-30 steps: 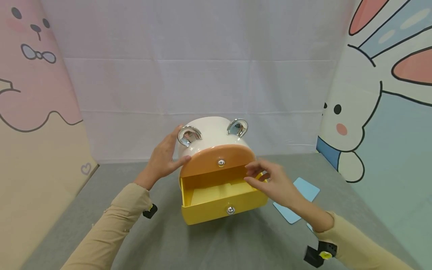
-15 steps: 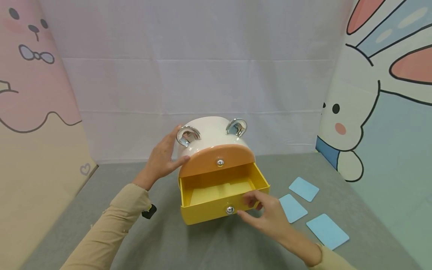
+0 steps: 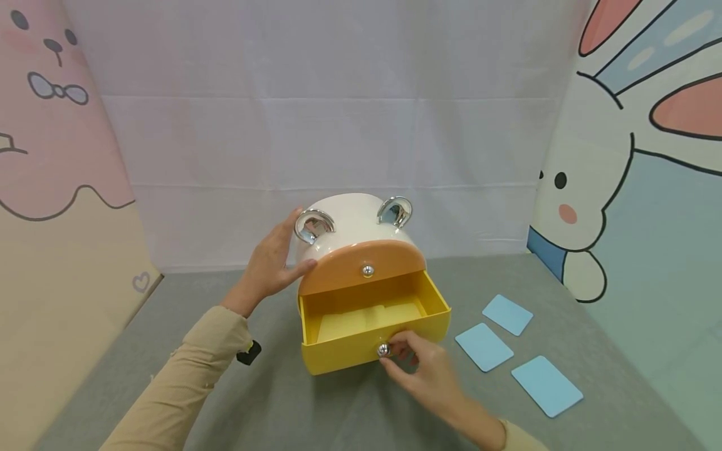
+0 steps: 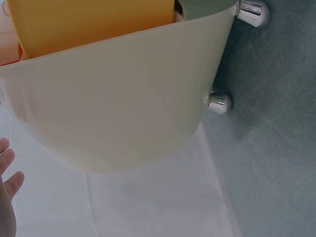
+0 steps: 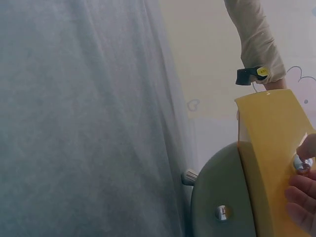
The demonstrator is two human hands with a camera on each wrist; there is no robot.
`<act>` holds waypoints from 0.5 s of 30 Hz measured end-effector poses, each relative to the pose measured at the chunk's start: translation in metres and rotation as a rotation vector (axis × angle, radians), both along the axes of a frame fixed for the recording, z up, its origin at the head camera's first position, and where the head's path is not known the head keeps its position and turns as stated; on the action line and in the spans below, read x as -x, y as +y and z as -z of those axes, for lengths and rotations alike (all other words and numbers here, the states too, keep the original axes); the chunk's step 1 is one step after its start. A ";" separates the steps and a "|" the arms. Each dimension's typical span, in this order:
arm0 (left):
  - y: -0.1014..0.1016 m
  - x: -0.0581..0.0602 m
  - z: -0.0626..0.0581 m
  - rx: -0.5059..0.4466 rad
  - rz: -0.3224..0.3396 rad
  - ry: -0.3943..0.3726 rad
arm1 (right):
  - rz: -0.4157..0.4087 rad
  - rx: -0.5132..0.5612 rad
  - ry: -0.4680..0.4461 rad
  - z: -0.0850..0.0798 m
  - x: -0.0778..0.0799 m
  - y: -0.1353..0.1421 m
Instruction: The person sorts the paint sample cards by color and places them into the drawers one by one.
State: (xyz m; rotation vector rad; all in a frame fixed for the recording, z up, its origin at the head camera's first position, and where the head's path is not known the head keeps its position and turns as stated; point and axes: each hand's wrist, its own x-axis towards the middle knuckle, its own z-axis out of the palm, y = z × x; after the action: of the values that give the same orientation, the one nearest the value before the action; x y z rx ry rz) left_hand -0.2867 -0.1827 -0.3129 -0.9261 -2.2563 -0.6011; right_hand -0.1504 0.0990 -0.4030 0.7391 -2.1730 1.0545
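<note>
A small white cabinet with silver ears stands at the centre of the table. Its lower yellow drawer is pulled out, with a pale yellow sheet-like bottom showing inside; the orange upper drawer is in. My left hand rests on the cabinet's left side, fingers extended and thumb towards the front edge. With thumb and forefinger my right hand pinches the silver knob of the yellow drawer. In the right wrist view the fingers are about that knob, partly cut off by the frame.
Three light blue cards lie on the grey tablecloth right of the cabinet. Behind hangs a white cloth. Cartoon-printed panels flank both sides. Silver feet show under the cabinet in the left wrist view.
My right hand has come down and left from the drawer's right rim to its knob and now pinches it. The blue cards it covered are visible. My left hand stays put.
</note>
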 end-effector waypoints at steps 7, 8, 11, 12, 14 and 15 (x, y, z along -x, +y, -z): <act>0.000 0.000 -0.001 0.011 -0.006 -0.006 | 0.039 0.035 0.013 0.004 0.000 -0.008; 0.000 0.000 -0.001 0.011 -0.006 -0.006 | 0.042 0.037 0.012 0.004 -0.001 -0.009; 0.000 0.000 -0.001 0.006 -0.004 -0.010 | 0.058 0.034 0.006 0.003 0.000 -0.010; 0.000 0.000 -0.001 0.004 -0.003 -0.011 | 0.063 0.032 0.003 0.003 0.001 -0.011; 0.000 0.000 -0.001 0.003 -0.003 -0.013 | 0.072 0.028 -0.005 0.002 0.004 -0.012; 0.000 0.000 -0.001 0.001 0.001 -0.015 | 0.077 0.023 -0.010 0.001 0.005 -0.012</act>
State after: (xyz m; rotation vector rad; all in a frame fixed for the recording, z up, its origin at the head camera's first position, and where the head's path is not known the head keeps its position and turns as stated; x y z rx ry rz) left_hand -0.2867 -0.1826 -0.3118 -0.9256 -2.2696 -0.6091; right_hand -0.1556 0.0869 -0.4039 0.6355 -2.1764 1.0442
